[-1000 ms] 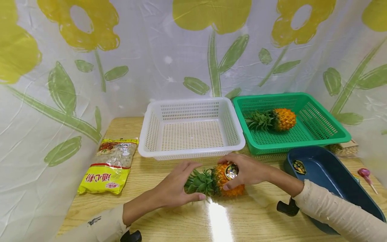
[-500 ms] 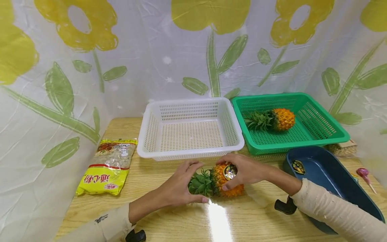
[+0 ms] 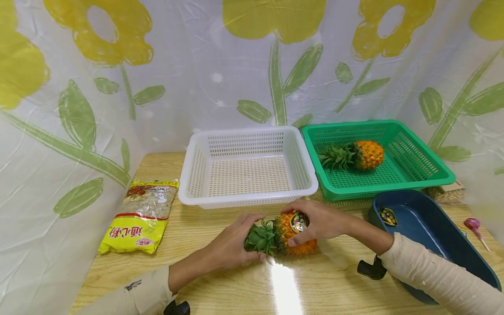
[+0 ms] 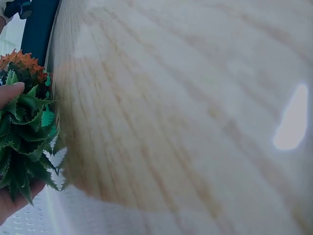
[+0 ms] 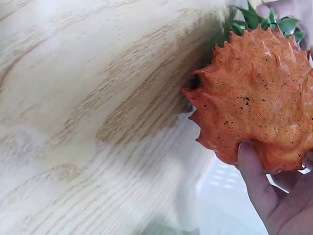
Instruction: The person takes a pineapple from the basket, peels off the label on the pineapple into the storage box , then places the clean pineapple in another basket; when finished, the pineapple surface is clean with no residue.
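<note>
A small orange pineapple (image 3: 304,248) lies on its side on the wooden table, with its leafy crown (image 4: 24,134) pointing left. A round dark label (image 3: 299,222) sits on its upper side. My right hand (image 3: 323,220) holds the fruit's body from above, and its thumb presses the spiky skin in the right wrist view. Around the crown, my left hand (image 3: 232,246) has its thumb on the near side and fingers on the far side. The left wrist view shows that thumb touching the green leaves.
Behind the pineapple stands a white basket (image 3: 249,199). To its right, a green basket (image 3: 393,189) contains another pineapple (image 3: 369,155). A dark blue basin (image 3: 417,227) with a round label inside stands right, beside a lollipop (image 3: 474,224). A yellow food packet (image 3: 138,223) lies left.
My left hand has moved slightly right onto the crown, and its thumb and fingers have closed in around the leaves. The right hand keeps its hold on the fruit.
</note>
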`<state>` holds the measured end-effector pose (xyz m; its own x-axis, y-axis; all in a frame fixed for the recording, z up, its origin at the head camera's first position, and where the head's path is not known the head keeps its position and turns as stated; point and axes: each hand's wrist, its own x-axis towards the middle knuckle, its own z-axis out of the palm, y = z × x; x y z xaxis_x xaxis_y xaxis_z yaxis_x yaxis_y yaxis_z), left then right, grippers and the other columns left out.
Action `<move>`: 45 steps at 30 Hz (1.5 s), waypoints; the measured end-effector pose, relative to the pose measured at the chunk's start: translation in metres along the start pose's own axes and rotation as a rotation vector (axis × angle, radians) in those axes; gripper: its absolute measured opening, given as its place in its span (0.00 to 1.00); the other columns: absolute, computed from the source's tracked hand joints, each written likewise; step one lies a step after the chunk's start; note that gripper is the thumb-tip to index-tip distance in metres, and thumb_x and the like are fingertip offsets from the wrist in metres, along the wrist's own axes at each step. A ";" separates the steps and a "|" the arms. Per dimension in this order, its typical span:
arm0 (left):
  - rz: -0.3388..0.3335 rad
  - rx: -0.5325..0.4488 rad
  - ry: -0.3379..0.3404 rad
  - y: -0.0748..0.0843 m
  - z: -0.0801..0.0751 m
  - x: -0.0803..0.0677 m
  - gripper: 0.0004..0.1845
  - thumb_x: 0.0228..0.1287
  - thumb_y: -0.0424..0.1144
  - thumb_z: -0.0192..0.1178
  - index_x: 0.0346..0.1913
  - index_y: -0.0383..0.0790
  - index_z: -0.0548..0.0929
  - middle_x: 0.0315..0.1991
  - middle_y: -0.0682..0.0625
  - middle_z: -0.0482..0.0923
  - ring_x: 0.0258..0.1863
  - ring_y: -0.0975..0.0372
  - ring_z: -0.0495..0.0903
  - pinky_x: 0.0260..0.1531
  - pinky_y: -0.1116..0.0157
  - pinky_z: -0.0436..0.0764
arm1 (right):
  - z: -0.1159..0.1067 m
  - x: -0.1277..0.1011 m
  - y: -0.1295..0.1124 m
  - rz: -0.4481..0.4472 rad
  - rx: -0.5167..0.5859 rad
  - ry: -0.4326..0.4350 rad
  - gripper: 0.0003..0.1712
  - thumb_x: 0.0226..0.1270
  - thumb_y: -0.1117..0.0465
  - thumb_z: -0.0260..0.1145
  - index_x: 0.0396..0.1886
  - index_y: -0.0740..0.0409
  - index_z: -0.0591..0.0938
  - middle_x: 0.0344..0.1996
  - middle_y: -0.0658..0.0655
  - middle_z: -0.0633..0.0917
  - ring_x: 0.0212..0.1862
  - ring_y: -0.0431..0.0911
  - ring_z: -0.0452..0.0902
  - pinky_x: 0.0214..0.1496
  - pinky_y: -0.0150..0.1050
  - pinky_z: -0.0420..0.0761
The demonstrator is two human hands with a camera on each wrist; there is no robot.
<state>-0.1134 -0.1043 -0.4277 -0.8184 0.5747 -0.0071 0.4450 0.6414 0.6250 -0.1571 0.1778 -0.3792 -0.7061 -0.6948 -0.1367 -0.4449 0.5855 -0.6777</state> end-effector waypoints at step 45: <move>0.053 0.033 0.040 -0.002 0.002 -0.002 0.47 0.55 0.51 0.75 0.75 0.47 0.61 0.70 0.45 0.67 0.65 0.51 0.73 0.62 0.49 0.76 | -0.008 -0.020 0.016 -0.078 0.158 0.066 0.22 0.72 0.52 0.66 0.63 0.49 0.78 0.59 0.54 0.79 0.58 0.53 0.76 0.41 0.41 0.86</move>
<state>-0.1122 -0.1059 -0.4306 -0.8069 0.5879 0.0573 0.4994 0.6272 0.5977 -0.1549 0.2045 -0.3816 -0.7099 -0.7035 -0.0351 -0.4114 0.4545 -0.7901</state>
